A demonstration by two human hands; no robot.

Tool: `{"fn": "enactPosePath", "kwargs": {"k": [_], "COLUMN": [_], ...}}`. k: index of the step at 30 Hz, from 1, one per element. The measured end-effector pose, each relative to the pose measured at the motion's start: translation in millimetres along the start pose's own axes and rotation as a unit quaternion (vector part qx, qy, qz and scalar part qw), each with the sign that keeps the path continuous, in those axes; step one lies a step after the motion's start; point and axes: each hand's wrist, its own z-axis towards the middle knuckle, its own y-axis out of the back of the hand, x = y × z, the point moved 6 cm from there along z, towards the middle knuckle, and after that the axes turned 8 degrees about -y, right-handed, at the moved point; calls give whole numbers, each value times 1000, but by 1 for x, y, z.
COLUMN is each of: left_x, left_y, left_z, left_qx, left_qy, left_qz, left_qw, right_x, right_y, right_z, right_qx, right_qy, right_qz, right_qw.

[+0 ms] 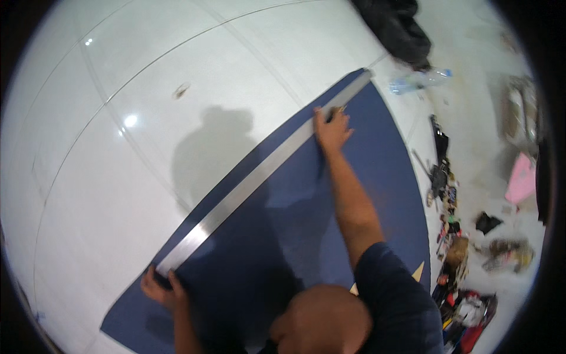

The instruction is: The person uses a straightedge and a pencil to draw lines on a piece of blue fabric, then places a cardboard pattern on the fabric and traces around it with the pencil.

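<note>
A long metal ruler (236, 197) lies slantwise on a large dark blue sheet (295, 236), close to its far left edge. At the ruler's near end is my left hand (165, 290), its thumb and fingers set around that end and holding it down. Toward the far end, my right hand (333, 131) rests on the ruler and sheet with its fingers bent. A small dark thing with a yellowish tip (336, 112) shows at the right hand's fingers; its kind cannot be made out.
The sheet lies on a pale tiled floor (106, 194). Beyond its far corner are a clear plastic bottle (418, 81) and a black bundle (398, 35). Along the right lie a pink piece (520, 180), a black scrap (487, 222) and a row of mixed small items (454, 253).
</note>
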Motion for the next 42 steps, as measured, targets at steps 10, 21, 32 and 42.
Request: {"fn": "enactPosePath", "kwargs": {"k": [10, 21, 32, 42], "left_x": [-208, -232, -211, -212], "left_y": [-89, -133, -151, -152], "left_z": [36, 44, 23, 22], "left_qx": [249, 299, 260, 252], "left_qy": [-280, -266, -266, -272], "left_qz": [-111, -3, -41, -42], "left_qw": [921, 917, 927, 928], "right_x": [-6, -11, -7, -9], "right_y": [6, 3, 1, 0], "right_z": [-6, -5, -8, -6], "right_qx": [31, 44, 48, 66], "right_qy": [-22, 10, 20, 11], "right_qz": [49, 61, 50, 42], "right_qw": [998, 997, 997, 997]}}
